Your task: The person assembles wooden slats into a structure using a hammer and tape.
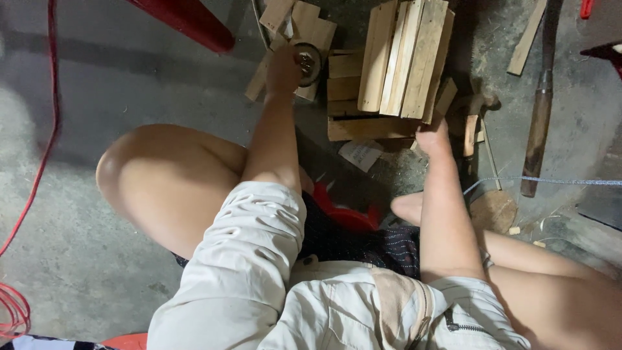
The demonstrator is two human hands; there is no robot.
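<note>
I sit low over a concrete floor with my knees spread. My left hand (284, 68) reaches forward and closes on a small round metal tin (308, 63) that lies among short wood offcuts (304, 26). My right hand (433, 137) rests at the near edge of a stack of pale wooden slats (402, 55), fingers curled against the lowest board (369, 128); whether it grips the board is not visible. A hammer (473, 126) with a wooden handle lies just right of that hand.
A long tool with a dark wooden handle (538, 129) lies at the right, with a thin blue cord (551, 181) across it. A red cable (39, 162) runs down the left side. A red object (188, 19) stands at the top, a paper scrap (360, 154) below the slats.
</note>
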